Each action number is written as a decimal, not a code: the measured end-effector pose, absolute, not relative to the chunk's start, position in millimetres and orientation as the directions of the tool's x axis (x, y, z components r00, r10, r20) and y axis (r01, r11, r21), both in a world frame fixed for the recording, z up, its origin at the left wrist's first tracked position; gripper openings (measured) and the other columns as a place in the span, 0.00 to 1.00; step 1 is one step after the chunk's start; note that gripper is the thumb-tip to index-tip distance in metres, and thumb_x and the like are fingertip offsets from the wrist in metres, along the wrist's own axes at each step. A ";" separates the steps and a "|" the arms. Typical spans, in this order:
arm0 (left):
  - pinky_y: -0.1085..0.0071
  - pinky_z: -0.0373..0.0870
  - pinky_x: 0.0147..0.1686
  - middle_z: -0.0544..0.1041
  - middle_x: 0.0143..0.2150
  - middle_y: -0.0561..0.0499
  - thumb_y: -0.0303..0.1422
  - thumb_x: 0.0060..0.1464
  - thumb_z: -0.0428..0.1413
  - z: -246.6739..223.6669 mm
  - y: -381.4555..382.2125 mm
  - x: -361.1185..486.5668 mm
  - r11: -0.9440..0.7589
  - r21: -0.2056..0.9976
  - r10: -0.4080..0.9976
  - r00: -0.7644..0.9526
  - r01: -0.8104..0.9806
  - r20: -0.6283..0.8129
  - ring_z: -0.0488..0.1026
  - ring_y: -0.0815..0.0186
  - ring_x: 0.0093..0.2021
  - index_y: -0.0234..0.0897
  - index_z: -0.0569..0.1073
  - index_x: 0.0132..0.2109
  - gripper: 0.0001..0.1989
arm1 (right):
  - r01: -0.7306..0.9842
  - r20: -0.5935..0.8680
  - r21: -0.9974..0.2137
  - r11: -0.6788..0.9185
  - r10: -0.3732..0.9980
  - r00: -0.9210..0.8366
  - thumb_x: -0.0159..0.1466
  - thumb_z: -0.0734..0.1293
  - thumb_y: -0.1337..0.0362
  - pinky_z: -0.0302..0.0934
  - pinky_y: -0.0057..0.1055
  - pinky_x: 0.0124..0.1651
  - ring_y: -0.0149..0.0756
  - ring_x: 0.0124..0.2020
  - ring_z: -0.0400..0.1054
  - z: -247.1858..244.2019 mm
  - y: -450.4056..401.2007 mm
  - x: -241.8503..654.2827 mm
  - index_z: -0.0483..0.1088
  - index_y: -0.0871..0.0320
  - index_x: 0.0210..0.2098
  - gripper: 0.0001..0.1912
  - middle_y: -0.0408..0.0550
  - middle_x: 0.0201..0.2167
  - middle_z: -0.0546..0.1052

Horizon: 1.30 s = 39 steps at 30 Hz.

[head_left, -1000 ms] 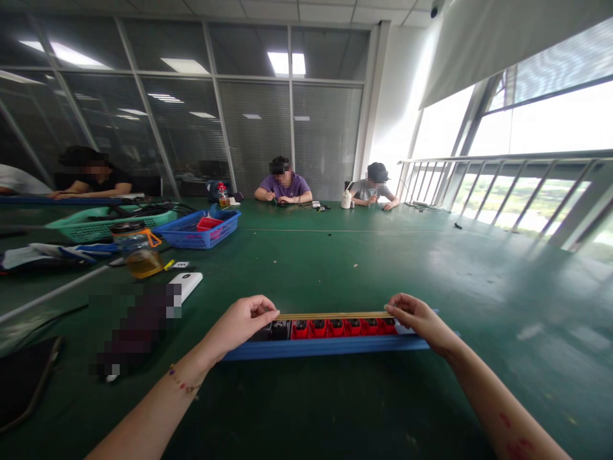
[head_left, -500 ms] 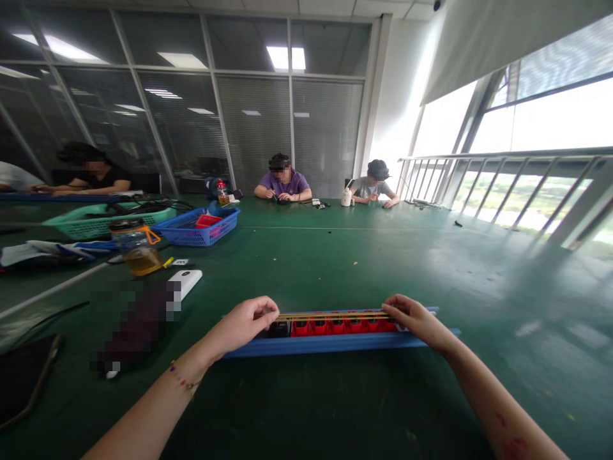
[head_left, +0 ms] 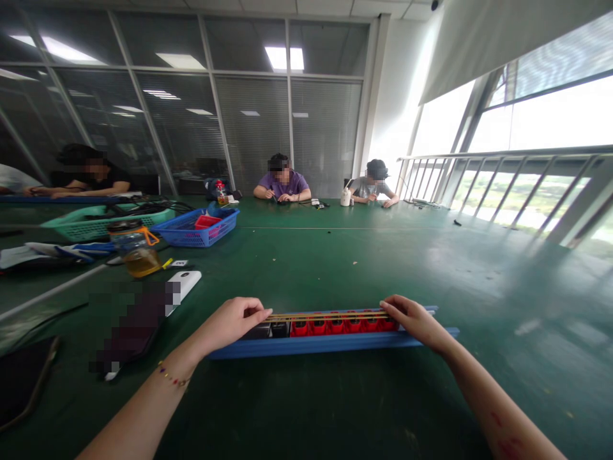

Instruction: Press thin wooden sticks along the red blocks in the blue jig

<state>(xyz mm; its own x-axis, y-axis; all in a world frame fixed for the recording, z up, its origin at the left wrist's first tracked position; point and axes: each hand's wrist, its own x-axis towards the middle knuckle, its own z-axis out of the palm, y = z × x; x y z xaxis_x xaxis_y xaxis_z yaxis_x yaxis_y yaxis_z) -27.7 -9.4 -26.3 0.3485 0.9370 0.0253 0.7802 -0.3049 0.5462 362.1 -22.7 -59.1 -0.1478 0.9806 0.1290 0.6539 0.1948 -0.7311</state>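
Thin yellowish strips [head_left: 330, 315] stretch lengthwise over a long blue channel [head_left: 316, 345] on the green table. My left hand [head_left: 244, 319] pinches their left end between thumb and fingers, while my right hand [head_left: 405, 313] pinches the right end. Below the strips, several red holders [head_left: 318, 328] with dark insides stand in a row inside the channel. Black pieces [head_left: 279, 329] lie left of the red ones, partly under my left hand. Both ends of the channel reach out past or beneath my hands.
Left on the green table [head_left: 297, 255] are a white power bank [head_left: 189, 279], a dark phone [head_left: 26, 377], a jar [head_left: 138, 252], a blue basket [head_left: 196, 230] and a green basket [head_left: 76, 223]. Several people sit at the far side.
My left hand has slid left along the strips, uncovering more of the black pieces and of the channel's left end. My right hand has barely moved.
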 end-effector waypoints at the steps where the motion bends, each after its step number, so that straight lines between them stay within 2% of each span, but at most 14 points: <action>1: 0.74 0.60 0.29 0.73 0.26 0.53 0.49 0.50 0.45 -24.7 -9.8 -28.8 -0.303 0.547 0.935 0.354 0.780 0.014 0.68 0.65 0.29 0.37 0.72 0.29 0.21 | 0.654 0.129 -0.731 0.194 0.981 -0.147 0.59 0.58 0.49 0.58 0.28 0.29 0.33 0.27 0.64 -58.7 -23.1 361.9 0.68 0.57 0.33 0.18 0.43 0.25 0.72; 4: 0.74 0.61 0.32 0.74 0.30 0.52 0.47 0.50 0.46 -18.8 -12.2 -29.7 -0.332 0.568 0.922 0.387 0.753 0.027 0.69 0.64 0.32 0.38 0.73 0.31 0.19 | 0.655 0.131 -0.730 0.196 0.980 -0.148 0.58 0.58 0.49 0.58 0.28 0.29 0.33 0.27 0.64 -57.0 -24.3 360.9 0.69 0.57 0.33 0.18 0.43 0.25 0.72; 6: 0.73 0.62 0.35 0.74 0.33 0.51 0.45 0.50 0.48 -14.7 -14.8 -28.7 -0.379 0.530 0.916 0.388 0.758 0.100 0.69 0.64 0.35 0.40 0.74 0.31 0.16 | 0.656 0.132 -0.728 0.199 0.980 -0.150 0.58 0.58 0.49 0.58 0.28 0.29 0.33 0.27 0.64 -56.4 -24.8 360.5 0.69 0.56 0.33 0.18 0.43 0.25 0.72; 11: 0.70 0.61 0.39 0.74 0.35 0.51 0.41 0.52 0.48 -6.9 -22.5 -24.4 -0.493 0.250 0.851 0.401 0.833 0.340 0.67 0.62 0.39 0.42 0.74 0.33 0.12 | 0.632 0.121 -0.753 0.185 0.982 -0.143 0.57 0.59 0.48 0.57 0.28 0.28 0.33 0.26 0.64 -57.1 -24.6 361.1 0.69 0.57 0.31 0.19 0.42 0.24 0.71; 15: 0.70 0.62 0.40 0.72 0.39 0.50 0.39 0.55 0.45 2.7 -23.7 -27.5 -0.546 0.125 0.769 0.437 0.828 0.466 0.68 0.64 0.39 0.42 0.72 0.40 0.14 | 0.601 0.104 -0.781 0.171 0.984 -0.145 0.57 0.59 0.48 0.57 0.27 0.28 0.32 0.26 0.63 -55.9 -24.6 361.9 0.69 0.57 0.32 0.19 0.43 0.24 0.71; 20: 0.71 0.62 0.42 0.71 0.42 0.51 0.40 0.55 0.45 29.5 -12.5 -43.6 -0.482 0.027 0.688 0.360 0.876 0.630 0.68 0.64 0.40 0.42 0.72 0.40 0.14 | 0.557 0.093 -0.814 0.162 0.984 -0.150 0.57 0.59 0.48 0.58 0.27 0.29 0.32 0.26 0.63 -51.7 -25.1 362.9 0.68 0.58 0.32 0.19 0.42 0.25 0.70; 24: 0.71 0.62 0.42 0.70 0.43 0.51 0.39 0.56 0.45 43.8 5.3 -53.1 -0.412 -0.023 0.658 0.315 0.911 0.684 0.68 0.64 0.41 0.40 0.72 0.41 0.13 | 0.536 0.075 -0.833 0.137 0.988 -0.137 0.57 0.59 0.47 0.58 0.27 0.28 0.31 0.26 0.63 -52.9 -24.8 363.8 0.68 0.58 0.32 0.20 0.42 0.24 0.70; 27: 0.71 0.62 0.40 0.71 0.41 0.51 0.37 0.55 0.46 37.0 23.1 -51.6 -0.399 -0.017 0.681 0.309 0.917 0.664 0.68 0.64 0.40 0.39 0.72 0.39 0.12 | 0.537 0.079 -0.833 0.133 0.989 -0.122 0.57 0.59 0.46 0.58 0.27 0.28 0.32 0.26 0.64 -56.0 -23.9 365.0 0.67 0.58 0.32 0.21 0.42 0.24 0.70; 33: 0.72 0.62 0.33 0.73 0.37 0.50 0.35 0.51 0.49 -1.6 55.6 -32.6 -0.401 0.064 0.837 0.337 0.914 0.431 0.70 0.65 0.34 0.40 0.74 0.33 0.10 | 0.527 0.084 -0.839 0.138 0.988 -0.126 0.57 0.60 0.47 0.58 0.27 0.27 0.30 0.25 0.62 -58.5 -22.8 369.3 0.64 0.58 0.30 0.19 0.41 0.23 0.68; 39: 0.72 0.62 0.34 0.73 0.34 0.49 0.32 0.49 0.50 -32.6 73.0 -21.7 -0.384 0.147 0.905 0.340 0.912 0.257 0.70 0.65 0.34 0.40 0.74 0.30 0.08 | 0.513 0.085 -0.844 0.156 0.984 -0.159 0.56 0.60 0.47 0.57 0.27 0.28 0.30 0.25 0.61 -55.6 -25.3 371.6 0.63 0.57 0.28 0.19 0.40 0.22 0.67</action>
<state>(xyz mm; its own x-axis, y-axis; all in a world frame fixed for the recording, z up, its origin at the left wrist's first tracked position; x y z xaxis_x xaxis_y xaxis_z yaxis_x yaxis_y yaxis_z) -21.7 73.0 -32.6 0.3396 0.9048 0.2568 0.9117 -0.3838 0.1468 371.6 -25.3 -55.6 -0.1592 0.9836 0.0850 0.5131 0.1560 -0.8440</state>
